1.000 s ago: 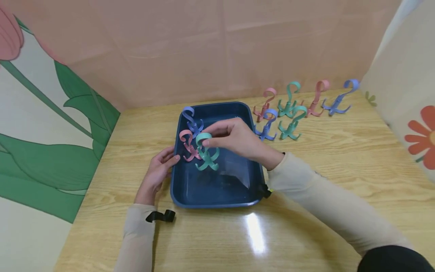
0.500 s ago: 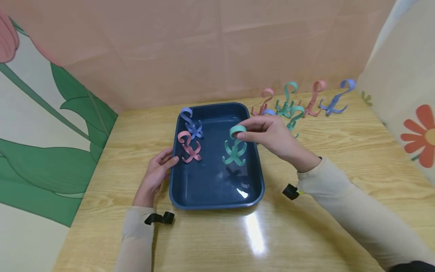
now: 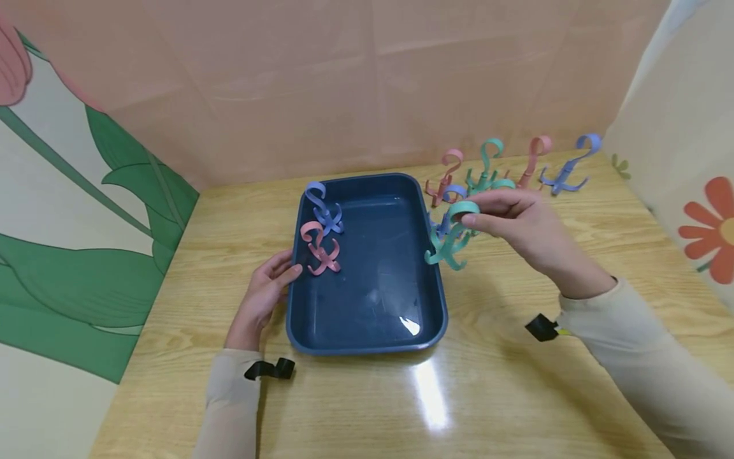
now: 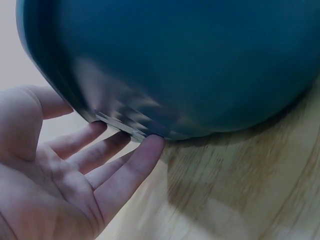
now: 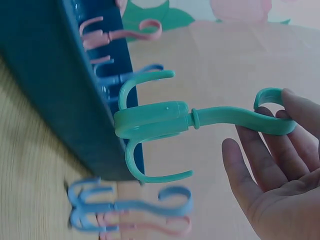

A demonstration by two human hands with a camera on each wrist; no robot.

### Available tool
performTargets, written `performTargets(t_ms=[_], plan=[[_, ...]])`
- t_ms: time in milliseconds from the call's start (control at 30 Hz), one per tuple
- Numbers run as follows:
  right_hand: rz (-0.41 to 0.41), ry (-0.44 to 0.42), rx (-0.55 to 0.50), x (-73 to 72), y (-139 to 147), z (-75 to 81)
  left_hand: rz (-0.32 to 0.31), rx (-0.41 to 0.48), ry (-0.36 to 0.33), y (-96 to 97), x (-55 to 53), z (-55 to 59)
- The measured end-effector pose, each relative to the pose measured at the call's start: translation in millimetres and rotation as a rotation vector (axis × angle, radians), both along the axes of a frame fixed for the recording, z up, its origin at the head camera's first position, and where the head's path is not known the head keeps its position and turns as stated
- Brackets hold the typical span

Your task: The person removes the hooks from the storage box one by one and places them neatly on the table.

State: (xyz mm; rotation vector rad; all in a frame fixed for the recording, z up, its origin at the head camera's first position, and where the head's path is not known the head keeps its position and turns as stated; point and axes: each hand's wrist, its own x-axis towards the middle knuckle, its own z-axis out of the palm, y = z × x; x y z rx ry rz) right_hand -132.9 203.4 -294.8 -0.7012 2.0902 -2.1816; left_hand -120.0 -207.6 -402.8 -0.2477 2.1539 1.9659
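In the head view my right hand (image 3: 524,233) pinches a green four-pronged hanging hook (image 3: 450,242) by its curled top. The hook hangs above the right rim of a dark blue tray (image 3: 367,350); the right wrist view shows the same green hook (image 5: 155,117) with its prongs spread. My left hand (image 3: 266,293) rests at the tray's left side, thumb at the rim. Its straight fingers (image 4: 132,172) touch the outer wall in the left wrist view. Inside the tray, along its left side, stand a blue hook (image 3: 327,213) and a pink hook (image 3: 323,258).
Right of the tray, several hooks stand on the wooden table (image 3: 355,408): a blue one (image 3: 564,178), two pink ones (image 3: 533,159) and green ones partly behind my right hand. Another blue hook (image 3: 455,191) is mostly hidden. A pink-beige backdrop (image 3: 287,89) closes the rear.
My right hand has carried the green hook rightward, from above the tray's left part to above its right rim. My left hand has stayed at the tray's side.
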Motion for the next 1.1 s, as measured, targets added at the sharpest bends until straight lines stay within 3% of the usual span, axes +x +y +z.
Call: performTargets(t_ms=[167, 433, 867, 967, 1100], plan=[[-0.072, -0.039, 0.031, 1.0, 24, -3.8, 0.003, -0.006, 0.002, -0.6, 0.4, -0.7], [-0.105, -0.065, -0.017, -1.7, 63, -16.6, -0.004, -0.008, 0.007, -2.1, 1.0, -1.7], [-0.231, -0.141, 0.153, -13.2, 111, -27.0, 0.01, 0.021, 0.01, -0.8, 1.7, -1.2], [-0.221, -0.161, 0.114, -18.0, 119, -30.4, 0.006, 0.02, 0.012, -0.9, 2.0, -1.1], [-0.189, -0.21, -0.016, -26.3, 126, -36.6, 0.008, 0.022, 0.007, -0.8, 2.4, -1.3]])
